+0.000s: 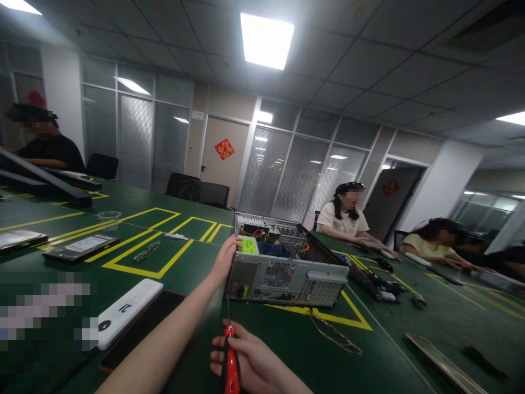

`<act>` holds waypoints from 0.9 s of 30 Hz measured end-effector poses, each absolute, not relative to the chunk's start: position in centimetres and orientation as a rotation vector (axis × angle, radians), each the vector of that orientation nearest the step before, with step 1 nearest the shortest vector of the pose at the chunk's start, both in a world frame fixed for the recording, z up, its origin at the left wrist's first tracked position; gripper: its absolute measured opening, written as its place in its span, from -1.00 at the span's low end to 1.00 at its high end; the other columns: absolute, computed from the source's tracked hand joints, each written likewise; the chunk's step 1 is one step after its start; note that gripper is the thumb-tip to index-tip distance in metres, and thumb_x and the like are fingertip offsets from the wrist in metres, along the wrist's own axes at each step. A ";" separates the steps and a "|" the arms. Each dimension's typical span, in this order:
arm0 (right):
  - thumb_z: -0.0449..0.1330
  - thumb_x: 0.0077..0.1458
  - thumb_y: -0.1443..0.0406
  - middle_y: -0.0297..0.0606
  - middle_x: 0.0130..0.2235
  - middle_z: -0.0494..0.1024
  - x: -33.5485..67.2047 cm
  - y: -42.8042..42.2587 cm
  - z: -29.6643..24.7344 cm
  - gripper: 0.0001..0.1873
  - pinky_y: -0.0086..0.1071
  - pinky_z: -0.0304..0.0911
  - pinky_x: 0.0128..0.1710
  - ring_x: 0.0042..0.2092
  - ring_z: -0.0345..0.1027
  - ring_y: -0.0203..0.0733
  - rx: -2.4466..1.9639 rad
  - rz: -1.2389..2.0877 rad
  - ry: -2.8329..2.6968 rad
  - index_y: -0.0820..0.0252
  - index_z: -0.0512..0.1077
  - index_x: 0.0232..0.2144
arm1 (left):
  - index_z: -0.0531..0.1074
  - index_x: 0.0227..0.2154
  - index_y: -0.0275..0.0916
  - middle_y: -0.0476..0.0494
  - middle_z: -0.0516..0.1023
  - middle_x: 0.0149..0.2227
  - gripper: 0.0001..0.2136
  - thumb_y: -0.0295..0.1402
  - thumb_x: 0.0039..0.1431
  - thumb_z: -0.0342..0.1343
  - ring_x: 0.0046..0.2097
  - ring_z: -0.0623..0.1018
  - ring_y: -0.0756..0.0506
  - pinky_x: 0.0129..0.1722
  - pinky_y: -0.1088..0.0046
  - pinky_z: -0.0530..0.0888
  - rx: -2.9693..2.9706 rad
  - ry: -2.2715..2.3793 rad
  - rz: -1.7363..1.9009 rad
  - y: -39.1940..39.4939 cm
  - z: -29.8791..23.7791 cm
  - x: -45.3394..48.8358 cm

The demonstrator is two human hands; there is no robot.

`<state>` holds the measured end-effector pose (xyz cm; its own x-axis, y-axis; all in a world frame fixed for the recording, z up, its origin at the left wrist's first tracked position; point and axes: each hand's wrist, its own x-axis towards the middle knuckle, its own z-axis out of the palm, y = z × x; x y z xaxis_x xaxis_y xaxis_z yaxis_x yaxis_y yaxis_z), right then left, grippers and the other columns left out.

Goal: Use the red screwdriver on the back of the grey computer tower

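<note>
An opened desktop computer case lies on its side with its metal back panel towards me. Wires and parts show inside, beside a power supply with a bright green label. My left hand grips the case's upper left edge, its fingertips by the label. In front of the case, my right hand is closed around the red and black handle of a screwdriver. Its thin shaft points away from me at the lower left corner of the back panel. Whether the tip touches a screw cannot be made out.
On the green table, left, are a white device, a dark phone-like slab, a hard drive and a clear cup. A cable loop lies in front of the case. Several people sit around the table.
</note>
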<state>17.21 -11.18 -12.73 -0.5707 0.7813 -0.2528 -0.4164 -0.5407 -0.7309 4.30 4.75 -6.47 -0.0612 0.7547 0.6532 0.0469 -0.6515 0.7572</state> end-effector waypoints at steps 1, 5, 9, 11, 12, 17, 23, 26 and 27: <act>0.44 -0.26 0.19 -0.33 -0.23 0.57 16.9 -11.2 -13.3 -0.30 -0.15 0.24 -0.12 -0.27 0.51 -0.17 -0.744 2.163 -0.837 0.05 0.23 -0.07 | 0.42 -0.43 -0.21 -0.17 0.51 -0.03 -0.76 -0.33 0.19 -0.15 0.23 0.31 -0.17 0.27 0.17 0.18 1.697 0.859 1.765 4.7 -6.5 4.3; 0.45 -0.44 -0.04 -0.21 -0.13 0.57 16.0 -11.5 -14.6 -0.17 -0.25 0.28 -0.41 -0.46 0.48 -0.16 -0.833 2.234 -0.987 0.08 0.23 -0.12 | 0.41 -0.42 -0.21 -0.17 0.51 -0.02 -0.75 -0.32 0.19 -0.16 0.24 0.30 -0.15 0.27 0.18 0.18 1.703 0.876 1.754 4.8 -6.5 4.2; 0.28 -0.05 0.07 -0.23 -0.29 0.58 16.1 -12.2 -13.0 -0.62 -0.47 0.15 -0.57 -0.57 0.31 -0.39 -1.108 2.075 -0.749 0.20 0.30 -0.31 | 0.41 -0.43 -0.21 -0.18 0.52 -0.03 -0.76 -0.31 0.19 -0.14 0.24 0.30 -0.17 0.28 0.15 0.17 1.696 0.865 1.759 4.8 -6.4 4.2; 0.16 0.08 0.11 -0.30 -0.44 0.53 16.2 -12.8 -11.9 -0.73 -0.52 0.16 -0.53 -0.57 0.27 -0.43 -1.135 2.042 -0.546 0.21 0.32 -0.38 | 0.41 -0.44 -0.21 -0.18 0.52 -0.04 -0.77 -0.31 0.18 -0.13 0.24 0.30 -0.18 0.28 0.15 0.16 1.691 0.854 1.761 4.8 -6.4 4.2; 0.12 0.11 0.11 -0.31 -0.49 0.51 16.1 -13.1 -11.6 -0.74 -0.52 0.20 -0.48 -0.54 0.31 -0.41 -1.113 2.046 -0.478 0.21 0.34 -0.40 | 0.41 -0.44 -0.20 -0.18 0.52 -0.04 -0.77 -0.31 0.17 -0.14 0.24 0.30 -0.18 0.28 0.15 0.16 1.689 0.852 1.762 4.8 -6.4 4.2; 0.21 -0.07 0.07 -0.23 -0.50 0.52 15.1 -14.0 -12.4 -0.69 -0.36 0.25 -0.37 -0.42 0.41 -0.22 -1.069 2.313 -0.647 0.20 0.34 -0.43 | 0.40 -0.43 -0.20 -0.17 0.51 -0.02 -0.75 -0.30 0.18 -0.16 0.26 0.28 -0.17 0.28 0.17 0.16 1.688 0.875 1.735 4.9 -6.5 4.2; 0.31 -0.43 0.27 -0.20 -0.23 0.58 15.5 -13.9 -11.8 -0.51 -0.38 0.16 -0.43 -0.47 0.34 -0.32 -1.037 2.128 -0.909 0.17 0.32 -0.31 | 0.41 -0.43 -0.20 -0.16 0.52 -0.02 -0.76 -0.30 0.19 -0.15 0.24 0.30 -0.16 0.28 0.18 0.17 1.700 0.875 1.750 4.9 -6.5 4.2; 0.33 -0.42 0.23 -0.18 -0.23 0.57 17.1 -14.3 -11.4 -0.49 -0.43 0.12 -0.48 -0.50 0.31 -0.38 -1.072 2.026 -0.943 0.23 0.34 -0.31 | 0.40 -0.43 -0.20 -0.16 0.51 -0.02 -0.76 -0.30 0.19 -0.15 0.25 0.29 -0.16 0.28 0.19 0.16 1.698 0.870 1.747 4.8 -6.5 4.2; 0.35 -0.41 0.20 -0.20 -0.27 0.57 17.9 -14.3 -11.5 -0.47 -0.45 0.11 -0.50 -0.50 0.32 -0.38 -1.068 1.974 -0.968 0.23 0.34 -0.29 | 0.40 -0.43 -0.20 -0.16 0.51 -0.02 -0.76 -0.31 0.19 -0.16 0.25 0.29 -0.16 0.28 0.19 0.16 1.693 0.868 1.747 4.8 -6.5 4.3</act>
<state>17.91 -14.34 -11.51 -0.4289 0.8246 -0.3690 -0.2132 -0.4893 -0.8456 4.26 4.80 -6.47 -0.0541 0.7655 0.6411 0.0489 -0.6392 0.7675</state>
